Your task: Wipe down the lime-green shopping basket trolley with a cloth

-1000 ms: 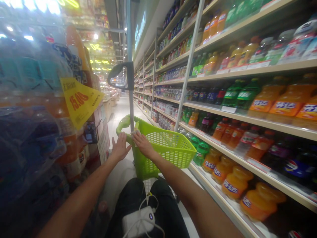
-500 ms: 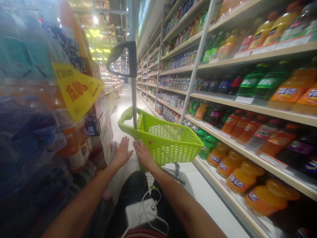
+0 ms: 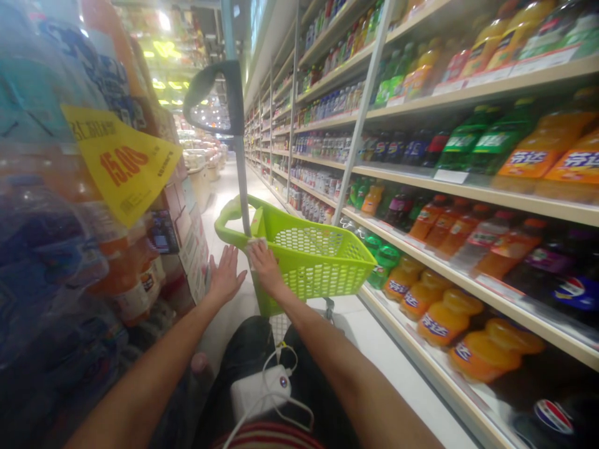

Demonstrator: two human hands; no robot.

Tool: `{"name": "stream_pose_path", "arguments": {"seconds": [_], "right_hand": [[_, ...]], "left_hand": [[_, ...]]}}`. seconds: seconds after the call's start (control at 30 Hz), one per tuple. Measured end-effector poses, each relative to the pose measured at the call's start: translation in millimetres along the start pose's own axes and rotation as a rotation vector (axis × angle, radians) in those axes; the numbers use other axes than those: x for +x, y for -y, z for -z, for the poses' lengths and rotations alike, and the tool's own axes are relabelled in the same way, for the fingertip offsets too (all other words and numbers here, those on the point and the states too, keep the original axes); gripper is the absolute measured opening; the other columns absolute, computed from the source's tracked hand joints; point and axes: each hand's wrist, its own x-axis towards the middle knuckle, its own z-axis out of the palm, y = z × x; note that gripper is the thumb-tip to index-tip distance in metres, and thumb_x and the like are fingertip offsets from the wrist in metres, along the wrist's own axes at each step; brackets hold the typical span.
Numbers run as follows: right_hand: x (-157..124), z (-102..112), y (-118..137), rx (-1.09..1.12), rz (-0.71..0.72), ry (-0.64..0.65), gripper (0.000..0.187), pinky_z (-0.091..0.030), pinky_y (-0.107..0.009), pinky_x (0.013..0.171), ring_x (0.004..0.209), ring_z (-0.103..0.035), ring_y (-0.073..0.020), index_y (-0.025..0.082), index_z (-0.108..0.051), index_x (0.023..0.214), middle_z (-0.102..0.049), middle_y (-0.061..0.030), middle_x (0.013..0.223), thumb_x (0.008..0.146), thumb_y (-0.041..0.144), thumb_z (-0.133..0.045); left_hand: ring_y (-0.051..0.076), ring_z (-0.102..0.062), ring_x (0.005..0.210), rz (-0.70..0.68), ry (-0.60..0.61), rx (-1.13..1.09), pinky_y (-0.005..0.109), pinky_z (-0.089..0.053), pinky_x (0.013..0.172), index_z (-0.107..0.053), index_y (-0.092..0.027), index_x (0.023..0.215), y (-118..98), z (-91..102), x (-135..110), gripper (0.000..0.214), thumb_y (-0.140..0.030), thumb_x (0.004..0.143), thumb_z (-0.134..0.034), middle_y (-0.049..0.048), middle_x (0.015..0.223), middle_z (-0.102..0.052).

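Note:
A lime-green plastic shopping basket (image 3: 322,274) on wheels stands in the aisle ahead of me, with a tall grey pull handle (image 3: 234,106) rising from its near end. My right hand (image 3: 262,265) lies on the basket's near rim and presses a small white cloth (image 3: 255,243) against it. Just left of the basket, my left hand (image 3: 224,277) is held open with its fingers spread and holds nothing.
Long shelves (image 3: 468,199) of orange, green and dark soft-drink bottles line the right side. Shrink-wrapped bottle packs (image 3: 56,249) with a yellow price sign (image 3: 119,162) are stacked close on my left. The white floor (image 3: 379,349) runs down the aisle. A white power bank (image 3: 259,393) sits on my lap.
The basket has tipped back from its forward tilt to level, and the view has shifted a little. Both hands have stayed at the basket's near end.

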Motion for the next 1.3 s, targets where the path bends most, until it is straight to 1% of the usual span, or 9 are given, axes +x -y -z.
{"name": "stream_pose_path", "arguments": {"seconds": [0.23,0.37,0.47,0.6,0.7,0.8,0.93,1.03,1.3], "right_hand": [[-70.1,-41.8,2.1,-0.017,0.038,0.191,0.044,-0.032,-0.052,0.101,0.134,-0.024,-0.025,0.014,-0.041,0.131,-0.039,-0.0146,0.138,0.087,0.009,-0.037],[-96.6,-47.6,0.8,0.004,0.024,0.243,0.045,-0.037,-0.05,0.099,0.132,-0.028,-0.0259,0.013,-0.044,0.129,-0.044,-0.0149,0.135,0.085,0.005,-0.039],[-88.3,-37.1,0.0,0.055,0.018,0.171,0.044,-0.037,-0.048,0.1,0.134,-0.024,-0.0227,0.013,-0.045,0.128,-0.044,-0.0148,0.135,0.086,0.005,-0.035],[-47.1,-17.5,-0.9,0.091,-0.009,-0.014,0.045,-0.027,-0.046,0.107,0.137,-0.011,-0.02,0.013,-0.042,0.131,-0.037,-0.0132,0.14,0.087,0.007,-0.032],[-28.5,-14.8,-3.6,0.074,-0.022,-0.032,0.046,-0.025,-0.048,0.108,0.137,-0.012,-0.0204,0.014,-0.043,0.13,-0.038,-0.0126,0.139,0.087,0.006,-0.032],[-40.2,-24.4,-5.8,0.053,-0.021,0.053,0.044,-0.028,-0.049,0.105,0.136,-0.017,-0.0219,0.012,-0.045,0.129,-0.041,-0.0146,0.137,0.087,0.007,-0.036],[-77.1,-37.3,-5.9,0.046,-0.036,0.168,0.041,-0.033,-0.051,0.102,0.135,-0.022,-0.0233,0.01,-0.047,0.126,-0.044,-0.0173,0.134,0.086,0.007,-0.039],[-88.9,-35.3,-5.9,0.065,-0.043,0.16,0.042,-0.034,-0.051,0.1,0.135,-0.022,-0.0231,0.011,-0.047,0.126,-0.045,-0.0166,0.134,0.086,0.005,-0.035],[-34.0,-7.0,-7.4,0.039,-0.041,0.001,0.045,-0.023,-0.048,0.108,0.137,-0.013,-0.0214,0.013,-0.041,0.131,-0.037,-0.0135,0.14,0.087,0.009,-0.035]], "left_hand": [[0.025,-0.013,0.137,-0.118,0.07,0.025,0.056,-0.008,0.107,-0.022,-0.011,0.139,-4.4,-16.6,-19.4,0.061,-0.037,0.085,-0.034,0.0135,0.147,-0.02],[0.025,-0.013,0.137,-0.139,0.094,0.033,0.055,-0.004,0.108,-0.025,-0.011,0.138,-2.1,-25.7,-28.5,0.06,-0.035,0.085,-0.035,0.0135,0.147,-0.021],[0.025,-0.012,0.137,-0.122,0.096,0.034,0.054,-0.007,0.108,-0.025,-0.011,0.138,-1.8,-24.7,-25.5,0.06,-0.035,0.084,-0.035,0.014,0.147,-0.021],[0.025,-0.009,0.138,-0.089,0.084,0.036,0.056,-0.01,0.107,-0.02,-0.009,0.139,-6.4,-16.1,-13.8,0.062,-0.034,0.084,-0.034,0.0147,0.148,-0.017],[0.024,-0.008,0.138,-0.081,0.072,0.041,0.055,-0.007,0.108,-0.018,-0.011,0.14,-11.9,-10.7,-7.4,0.063,-0.033,0.084,-0.035,0.0132,0.148,-0.016],[0.023,-0.007,0.138,-0.107,0.088,0.044,0.054,-0.005,0.108,-0.019,-0.011,0.14,-16.5,-10.5,-7.9,0.064,-0.032,0.083,-0.037,0.0118,0.148,-0.016],[0.023,-0.006,0.138,-0.143,0.125,0.046,0.054,-0.005,0.108,-0.02,-0.011,0.14,-20.5,-17.6,-15.9,0.065,-0.03,0.081,-0.039,0.0115,0.149,-0.015],[0.023,-0.007,0.138,-0.162,0.127,0.041,0.054,-0.005,0.108,-0.022,-0.01,0.139,-23.9,-23.4,-19.5,0.063,-0.031,0.082,-0.039,0.0114,0.148,-0.016],[0.023,-0.006,0.138,-0.136,0.068,0.044,0.054,-0.001,0.109,-0.021,-0.011,0.139,-26.7,-21.5,-7.8,0.062,-0.035,0.084,-0.035,0.0117,0.148,-0.018]]}}
